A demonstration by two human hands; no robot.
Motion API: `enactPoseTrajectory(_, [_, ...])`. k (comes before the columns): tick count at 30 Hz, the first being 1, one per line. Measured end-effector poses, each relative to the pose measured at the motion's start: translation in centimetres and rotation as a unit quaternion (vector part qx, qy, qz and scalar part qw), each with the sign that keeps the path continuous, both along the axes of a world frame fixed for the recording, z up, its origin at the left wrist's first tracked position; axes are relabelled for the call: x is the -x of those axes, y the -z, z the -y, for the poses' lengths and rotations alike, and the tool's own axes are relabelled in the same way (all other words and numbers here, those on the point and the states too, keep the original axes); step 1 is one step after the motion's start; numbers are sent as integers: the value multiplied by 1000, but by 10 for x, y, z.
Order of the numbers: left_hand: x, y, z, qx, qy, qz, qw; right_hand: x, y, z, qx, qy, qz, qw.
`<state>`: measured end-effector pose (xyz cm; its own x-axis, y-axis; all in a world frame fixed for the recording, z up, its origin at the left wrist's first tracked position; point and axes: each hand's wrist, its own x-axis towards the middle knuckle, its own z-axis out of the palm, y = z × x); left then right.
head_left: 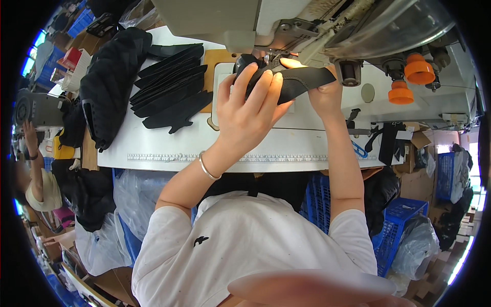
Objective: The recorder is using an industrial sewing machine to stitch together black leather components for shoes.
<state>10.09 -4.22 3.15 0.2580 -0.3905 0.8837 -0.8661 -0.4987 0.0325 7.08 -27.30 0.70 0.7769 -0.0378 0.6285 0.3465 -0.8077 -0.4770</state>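
Both my hands are on a black curved piece (300, 85) with a line of stitching, held under the sewing machine (215, 20). My left hand (250, 105) presses its fingers over the piece's left part, near the needle area. At its right end my right hand (326, 96) grips the piece between thumb and fingers. My left fingers hide much of the piece and the spot beneath the needle. Left of my hands, a fanned stack of flat black cut pieces (169, 84) lies on the white table (302, 148).
A bulky black bundle (110, 82) rests at the table's left. Blue-handled snips (359, 149) lie at the right, near black scraps (391, 143). Orange thread holders (419, 69) hang at upper right. Blue crates (401, 220) stand beside me; another person's hand (30, 138) shows far left.
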Motion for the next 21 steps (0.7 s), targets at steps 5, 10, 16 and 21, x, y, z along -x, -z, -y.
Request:
enactPoseTrajectory(5, [1, 2, 2, -2, -19, 14, 1000, -4, 3, 9, 19, -23, 18, 999])
enactPoseTrajectory(10, [4, 5, 6, -4, -38, 17, 999, -13, 3, 5, -35, -18, 52, 998])
enactPoseTrajectory(16, [5, 9, 14, 29, -52, 29, 998, -22, 12, 31, 14, -45, 29, 998])
enactPoseTrajectory(21, [5, 14, 16, 42, -73, 41, 996, -21, -8, 29, -14, -82, 13, 996])
